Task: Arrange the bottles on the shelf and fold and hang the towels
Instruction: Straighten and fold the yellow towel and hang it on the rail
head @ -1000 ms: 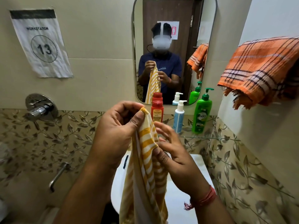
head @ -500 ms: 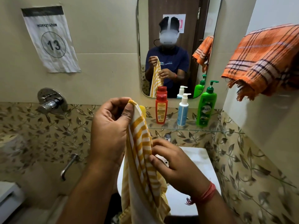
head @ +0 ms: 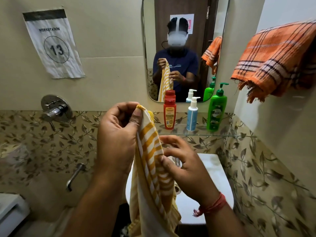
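A yellow and white striped towel (head: 150, 168) hangs in front of me over the sink. My left hand (head: 118, 134) pinches its top corner. Lower down, my right hand (head: 184, 166) pinches the towel's right edge between thumb and fingers. On the glass shelf (head: 222, 135) under the mirror stand a red bottle (head: 169, 113), a blue pump bottle (head: 192, 115) and a green pump bottle (head: 216, 110). A yellow item (head: 151, 114) shows partly behind the towel's top. An orange checked towel (head: 277, 59) hangs on the right wall.
A white sink (head: 215, 182) lies below my hands. A tap handle (head: 54, 108) and spout (head: 75, 175) are on the left wall, under a paper sign (head: 53, 43). The mirror (head: 184, 48) reflects a person holding the towel. Something white (head: 10, 212) sits at the lower left.
The view has shifted so the wall and shelf sit more to the right. My right hand has slid lower along the towel's edge while my left hand keeps its pinch on the top.
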`<state>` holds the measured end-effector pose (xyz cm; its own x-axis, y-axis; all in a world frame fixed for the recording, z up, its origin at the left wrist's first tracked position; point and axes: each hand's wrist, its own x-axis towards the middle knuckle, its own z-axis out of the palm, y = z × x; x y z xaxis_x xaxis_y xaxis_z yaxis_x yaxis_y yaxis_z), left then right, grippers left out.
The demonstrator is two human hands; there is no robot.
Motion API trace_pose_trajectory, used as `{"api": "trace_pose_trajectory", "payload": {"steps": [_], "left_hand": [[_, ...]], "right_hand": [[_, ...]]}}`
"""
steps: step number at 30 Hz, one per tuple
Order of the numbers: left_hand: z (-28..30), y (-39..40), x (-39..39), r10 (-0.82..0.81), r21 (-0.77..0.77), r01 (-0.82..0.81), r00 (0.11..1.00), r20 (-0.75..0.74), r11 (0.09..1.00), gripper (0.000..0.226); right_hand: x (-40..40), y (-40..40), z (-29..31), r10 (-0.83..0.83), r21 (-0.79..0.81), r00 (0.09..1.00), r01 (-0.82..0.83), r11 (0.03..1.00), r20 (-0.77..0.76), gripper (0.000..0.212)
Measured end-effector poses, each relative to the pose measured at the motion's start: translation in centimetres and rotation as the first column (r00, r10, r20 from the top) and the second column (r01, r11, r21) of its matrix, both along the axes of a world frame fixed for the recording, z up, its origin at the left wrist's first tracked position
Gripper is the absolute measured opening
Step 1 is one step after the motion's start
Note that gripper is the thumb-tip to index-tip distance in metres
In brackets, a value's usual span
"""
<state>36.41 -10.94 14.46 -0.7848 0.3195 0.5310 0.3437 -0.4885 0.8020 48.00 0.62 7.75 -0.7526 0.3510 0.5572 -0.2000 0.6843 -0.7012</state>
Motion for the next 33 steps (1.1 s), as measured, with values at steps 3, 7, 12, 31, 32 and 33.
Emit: {"api": "trace_pose_trajectory", "payload": {"steps": [3, 7, 12, 31, 32, 33], "left_hand": [[0.0, 0.0, 0.0, -0.039, -0.017, 0.039, 0.999, -0.027, 0.999, 0.007], [0.0, -0.3, -0.6, -0.011, -0.002, 0.011, 1.0, -0.001, 1.0, 0.011], [-0.5, -0.3, -1.0, 0.021, 0.007, -0.021, 1.0, 0.015, 1.0, 0.008], [-0.7, -0.6, -0.8, 0.008, -0.019, -0.007, 1.0, 0.013, 1.0, 0.013], [-0.7, -0.6, -0.7, 0.005, -0.021, -0.005, 1.0, 0.007, 1.0, 0.013], [-0.7, -0.5, -0.7, 0.001, -0.019, -0.001, 1.0, 0.004, 1.0, 0.012]], "right_hand": [[-0.3, -0.2, -0.5, 0.063, -0.044, 0.998, -0.064, 0.997, -0.021, 0.018], [0.2, -0.2, -1.1, -0.046, 0.145, 0.994, 0.06, 0.988, -0.097, 0.017], [0.3, -0.3, -1.9, -0.163, 0.201, 0.963, 0.207, 0.957, -0.216, 0.021], [1.1, 0.3, -2.1, -0.217, 0.102, 0.917, 0.264, 0.959, -0.335, 0.015], [1.1, 0.3, -2.1, -0.218, 0.026, 0.913, 0.241, 0.97, -0.346, 0.015], [1.1, 0.3, -2.0, -0.202, -0.059, 0.914, 0.193, 0.979, -0.351, 0.014]]}}
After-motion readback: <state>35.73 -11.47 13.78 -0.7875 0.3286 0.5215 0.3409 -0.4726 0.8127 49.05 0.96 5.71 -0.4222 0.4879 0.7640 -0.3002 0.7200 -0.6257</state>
